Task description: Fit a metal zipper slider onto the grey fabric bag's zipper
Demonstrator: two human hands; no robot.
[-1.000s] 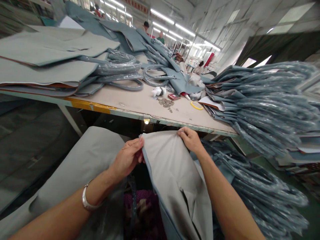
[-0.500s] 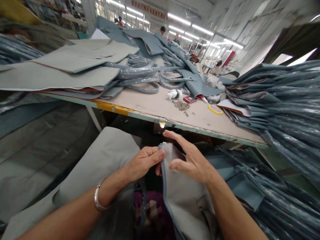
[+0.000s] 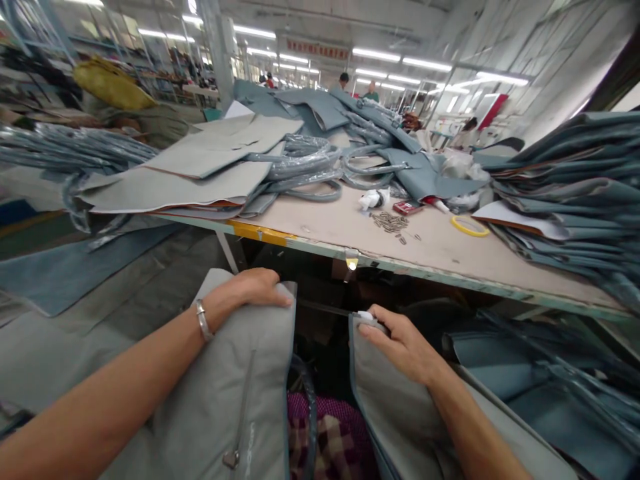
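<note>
Worktable (image 3: 330, 220) as reference: person sits or stands at its near side, two grey pieces below the near edge, dark gap between them. From where I stand, left grey panel (image 3: 267, 373) is under the table's edge toward the left, zip (image 3: 246, 400) facing up; right grey panel (image 3: 383, 380) is under the edge right of middle, blue-grey piping along its inner side. Can't tell if they're joined lower down. Both are held by the top, near the facing corners; my read is that this stops soft material folding over and keeps the edges apart. Metal bits (image 3: 390, 223) sit loose on the table's bare middle, probably for easy reach; stacked blue-grey pieces (image 3: 570, 173) are piled at its right end, grey flat pieces (image 3: 185, 187) at its left, likely to leave the centre usable. Left hand (image 3: 255, 287): thumb across the panel face, fingers bent over the top edge, gripping it; fingertips hidden. Right hand (image 3: 395, 337): corner pinched, thumb on the near face, index along the top by a white tab (image 3: 365, 315), other fingers mostly out of sight. Forearms come in from both sides, converging toward the table, hands below its edge and well apart.
</note>
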